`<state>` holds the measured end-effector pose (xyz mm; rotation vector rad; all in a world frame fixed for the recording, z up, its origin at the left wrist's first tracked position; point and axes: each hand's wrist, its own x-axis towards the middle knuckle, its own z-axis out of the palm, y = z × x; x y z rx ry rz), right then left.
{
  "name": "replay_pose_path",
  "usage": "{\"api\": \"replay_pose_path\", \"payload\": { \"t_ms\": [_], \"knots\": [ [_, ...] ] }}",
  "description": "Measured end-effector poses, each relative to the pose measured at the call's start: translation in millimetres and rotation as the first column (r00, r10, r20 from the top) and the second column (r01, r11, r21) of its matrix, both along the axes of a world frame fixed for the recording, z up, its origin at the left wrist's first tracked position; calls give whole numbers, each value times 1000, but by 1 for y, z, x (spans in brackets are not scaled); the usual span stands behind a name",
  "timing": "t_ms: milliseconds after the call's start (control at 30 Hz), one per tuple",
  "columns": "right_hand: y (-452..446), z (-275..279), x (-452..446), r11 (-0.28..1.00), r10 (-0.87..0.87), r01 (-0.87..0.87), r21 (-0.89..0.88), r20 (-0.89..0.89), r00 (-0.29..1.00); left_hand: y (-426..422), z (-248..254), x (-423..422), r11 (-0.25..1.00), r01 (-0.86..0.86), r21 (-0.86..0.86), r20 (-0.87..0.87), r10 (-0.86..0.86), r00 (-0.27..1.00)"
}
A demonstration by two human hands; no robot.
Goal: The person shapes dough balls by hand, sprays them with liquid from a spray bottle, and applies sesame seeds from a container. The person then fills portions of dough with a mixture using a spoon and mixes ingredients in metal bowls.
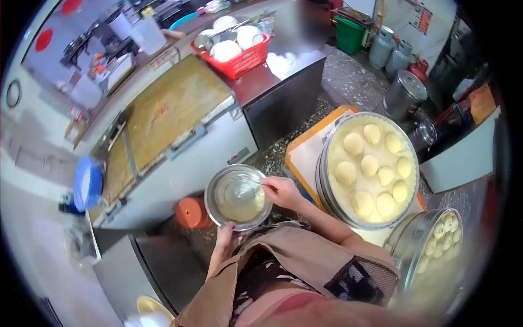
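Below me is a round metal bowl (210, 203) with a pale, creamy mixture (235, 204) in it. My left hand (224, 233) grips the bowl's near rim, its fingers partly hidden by the rim. Over the right side of the bowl, my right hand (283, 193) is closed round the handle of a metal utensil, whose head reaches into the mixture and is too blurred to make out. To the right, a large round steamer tray (321, 182) holds several pale dough rounds (369, 165).
A second steamer (406, 245) with small buns stands at the lower right. Beyond the bowl are a chest freezer (204, 155) and a red basket (239, 64) of bowls. An orange-red container (192, 212) stands left of the bowl. Gas cylinders (382, 48) stand at the back right.
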<state>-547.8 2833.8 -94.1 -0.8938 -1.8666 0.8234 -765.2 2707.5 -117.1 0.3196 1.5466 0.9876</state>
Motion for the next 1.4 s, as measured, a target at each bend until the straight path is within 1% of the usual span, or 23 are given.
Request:
{"api": "replay_pose_path", "payload": {
  "t_ms": [33,133,167,200,233,267,300,333,367,433,500,533,667,700,767,800,900,967,1100,1167,1233,1300,1400],
  "knots": [
    [30,10,-14,1000,9,-8,29,-23,1000,27,-3,-14,997,-75,10,54,75,996],
    [120,16,-48,993,54,-45,113,-79,995,110,-13,-53,1000,-1,-11,60,1,998],
    [150,12,-55,987,70,-60,146,-63,996,141,-31,-70,998,54,-37,105,-50,993],
    [178,3,-55,979,41,-39,200,-4,999,170,-25,-62,998,-28,64,135,19,991],
    [203,-7,-57,970,6,-18,243,47,999,208,-12,-57,999,-14,-36,75,17,997],
    [228,-17,-56,972,-26,9,236,66,997,235,-26,-66,969,196,153,-43,-192,980],
    [252,-23,-52,972,-57,35,230,90,994,275,-39,-73,966,246,78,-56,-243,969],
    [274,-27,-47,973,-132,113,203,82,988,316,-52,-80,955,298,4,-64,-297,953],
    [294,-23,-41,968,-216,200,150,96,972,352,4,-44,979,203,14,-10,-203,979],
    [327,-8,-25,945,-326,322,53,123,937,422,-7,-46,930,362,61,65,-365,929],
    [354,15,-10,908,-418,419,8,100,903,484,16,-31,824,566,25,-50,-565,824],
    [368,21,-1,873,-484,487,-36,68,872,511,-7,-26,826,544,151,-67,-540,839],
    [418,16,48,713,-690,690,-121,54,722,600,-14,16,728,679,96,-79,-674,734],
    [432,6,64,677,-725,724,-133,54,687,615,-22,29,694,714,92,-167,-696,698],
    [462,-3,98,633,-764,766,-112,75,641,639,-45,61,674,685,277,-233,-644,728],
    [479,-6,117,625,-770,771,-126,66,635,655,-43,81,675,684,278,-237,-642,729],
    [535,-16,190,679,-722,733,-44,137,678,701,-14,156,689,700,187,-228,-663,713],
    [577,-29,248,701,-705,712,-35,119,700,741,0,221,771,634,57,-81,-630,773],
    [645,-33,382,730,-654,676,-104,183,734,823,-2,365,744,667,43,-237,-641,730],
    [666,-22,446,629,-734,753,-193,172,657,867,-9,424,674,738,34,20,-739,673],
    [676,-15,505,595,-765,766,-243,122,633,894,3,485,655,755,16,21,-755,655],
    [682,-5,550,422,-897,863,-278,12,443,920,-17,534,560,818,131,-112,-812,573],
    [687,-12,610,317,-941,884,-344,-1,337,940,8,611,524,851,38,-183,-834,521]
  ]
}}
